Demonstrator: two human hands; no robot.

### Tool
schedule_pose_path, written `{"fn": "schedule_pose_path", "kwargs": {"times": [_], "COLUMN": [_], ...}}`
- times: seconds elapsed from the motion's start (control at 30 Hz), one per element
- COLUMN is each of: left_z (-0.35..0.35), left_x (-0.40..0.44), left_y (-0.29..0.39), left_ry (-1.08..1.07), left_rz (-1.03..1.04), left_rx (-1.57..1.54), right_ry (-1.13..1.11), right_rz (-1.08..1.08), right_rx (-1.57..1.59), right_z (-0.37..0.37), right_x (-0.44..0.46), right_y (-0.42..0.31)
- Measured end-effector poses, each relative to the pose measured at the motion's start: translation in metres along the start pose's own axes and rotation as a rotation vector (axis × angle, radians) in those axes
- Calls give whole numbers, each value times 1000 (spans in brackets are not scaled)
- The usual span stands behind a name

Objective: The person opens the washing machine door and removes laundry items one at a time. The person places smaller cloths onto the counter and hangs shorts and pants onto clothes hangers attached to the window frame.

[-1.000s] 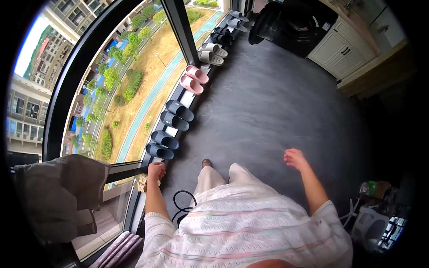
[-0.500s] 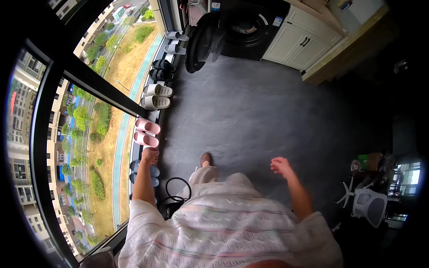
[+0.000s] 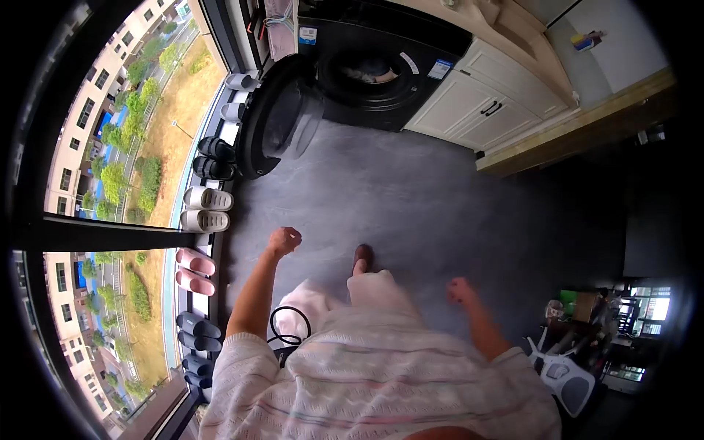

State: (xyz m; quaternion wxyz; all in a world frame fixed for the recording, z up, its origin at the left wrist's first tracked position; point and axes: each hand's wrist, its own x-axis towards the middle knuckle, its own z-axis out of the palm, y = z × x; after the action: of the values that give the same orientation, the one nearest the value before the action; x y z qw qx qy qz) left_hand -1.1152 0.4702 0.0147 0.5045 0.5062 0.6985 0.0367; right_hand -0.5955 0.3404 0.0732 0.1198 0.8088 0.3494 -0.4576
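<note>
My left hand hangs over the grey floor with its fingers curled in, and nothing shows in them. Lower and to the right, my right hand is smeared by motion, so its fingers cannot be made out. Neither hand touches anything. Ahead stands a black front-loading washing machine, its round door swung wide to the left. Some cloth lies inside its drum. One brown shoe shows below me on the floor.
Along the window ledge at left runs a row of slippers, among them a pink pair and a beige pair. A white cabinet adjoins the washer. A black loop of hose or cable is by my left leg; a white chair stands lower right.
I have moved closer to the washing machine, and the view has turned. My left hand has swung forward, away from the slippers. The right hand's fingers have gone from distinct to blurred.
</note>
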Motion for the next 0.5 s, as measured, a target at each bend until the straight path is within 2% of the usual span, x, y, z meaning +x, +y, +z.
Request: {"fn": "schedule_pose_path", "kwargs": {"times": [0.03, 0.17, 0.23, 0.4, 0.5], "left_z": [29, 65, 75, 73, 94], "left_x": [24, 41, 60, 108, 131], "left_y": [9, 46, 49, 75, 86], "left_ry": [-88, -119, -108, -264, -221], "left_rz": [20, 91, 136, -19, -98], "left_rx": [58, 6, 57, 119, 149], "right_ry": [25, -41, -46, 0, 82], "right_rz": [-261, -383, -476, -697, -744], "right_rx": [151, 127, 94, -312, -450], "right_z": [-51, -128, -139, -148, -153], "right_x": [47, 101, 119, 184, 224], "right_y": [-50, -203, -272, -387, -440]}}
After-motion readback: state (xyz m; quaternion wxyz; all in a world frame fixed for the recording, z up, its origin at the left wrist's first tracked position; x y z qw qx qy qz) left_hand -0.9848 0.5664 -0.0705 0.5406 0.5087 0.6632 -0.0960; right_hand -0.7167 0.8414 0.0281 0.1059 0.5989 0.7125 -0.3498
